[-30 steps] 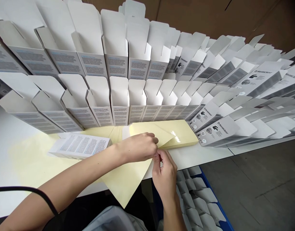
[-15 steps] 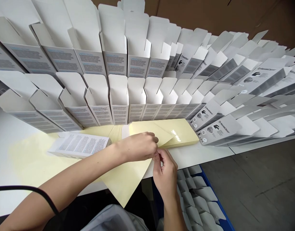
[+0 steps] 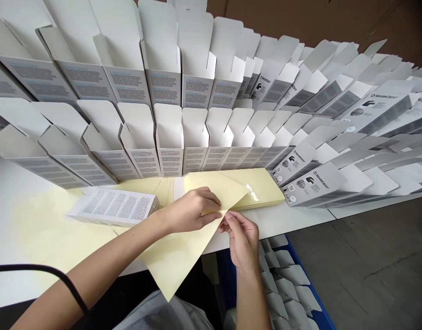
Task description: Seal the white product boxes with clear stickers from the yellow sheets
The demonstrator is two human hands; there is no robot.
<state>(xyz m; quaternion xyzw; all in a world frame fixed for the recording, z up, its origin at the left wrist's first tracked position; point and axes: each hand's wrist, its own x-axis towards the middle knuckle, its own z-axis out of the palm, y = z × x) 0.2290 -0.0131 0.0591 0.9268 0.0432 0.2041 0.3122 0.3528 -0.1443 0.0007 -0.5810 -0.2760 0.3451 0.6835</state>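
Observation:
A pale yellow sheet (image 3: 183, 261) slants over the table's front edge, one corner hanging toward my lap. My left hand (image 3: 195, 208) reaches across it from the left, fingers bent and thumb gripping the sheet near its right edge. Close beside it, my right hand (image 3: 244, 238) pinches that same edge between thumb and fingertips; anything small there is hidden. Behind the hands lies a stack of yellow sheets (image 3: 265, 183) with shiny white marks on top. To the left, a printed white carton (image 3: 117, 205) rests on its side on more yellow paper.
Rows of upright white cartons (image 3: 169, 156) with raised flaps line the back of the white table (image 3: 265, 221). Below the front edge, a blue crate (image 3: 309, 288) contains more cartons. A black cable (image 3: 42, 269) crosses the lower left.
My left hand has turned, so its thumb and fingers now show on the sheet. My right hand has shifted slightly right, and the hanging corner has moved a little down and left.

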